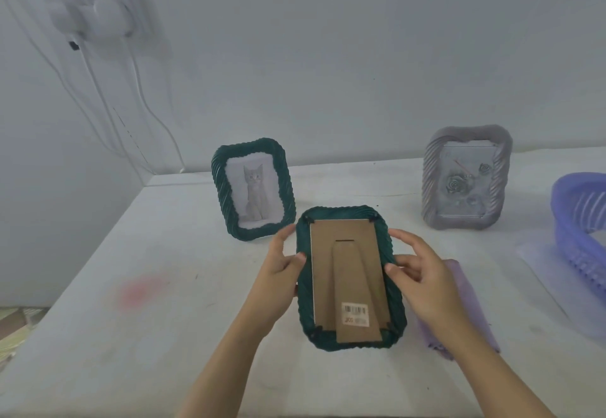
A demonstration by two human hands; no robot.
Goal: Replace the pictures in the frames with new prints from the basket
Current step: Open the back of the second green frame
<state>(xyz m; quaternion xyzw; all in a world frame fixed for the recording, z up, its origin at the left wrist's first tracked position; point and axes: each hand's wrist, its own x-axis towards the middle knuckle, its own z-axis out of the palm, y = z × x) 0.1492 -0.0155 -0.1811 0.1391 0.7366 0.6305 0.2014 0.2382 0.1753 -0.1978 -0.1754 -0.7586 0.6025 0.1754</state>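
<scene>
A dark green picture frame is held back side up over the white table, showing its brown cardboard backing, folded stand and a barcode sticker. My left hand grips its left edge, thumb on the rim. My right hand grips its right edge. A second green frame with a cat picture stands behind to the left. A grey frame with a rose picture stands at the back right. The purple basket sits at the right edge; its contents are hidden.
A light purple cloth lies on the table under my right forearm. A wall socket with white plugs and hanging cables is at the upper left. A pink stain marks the table's left part.
</scene>
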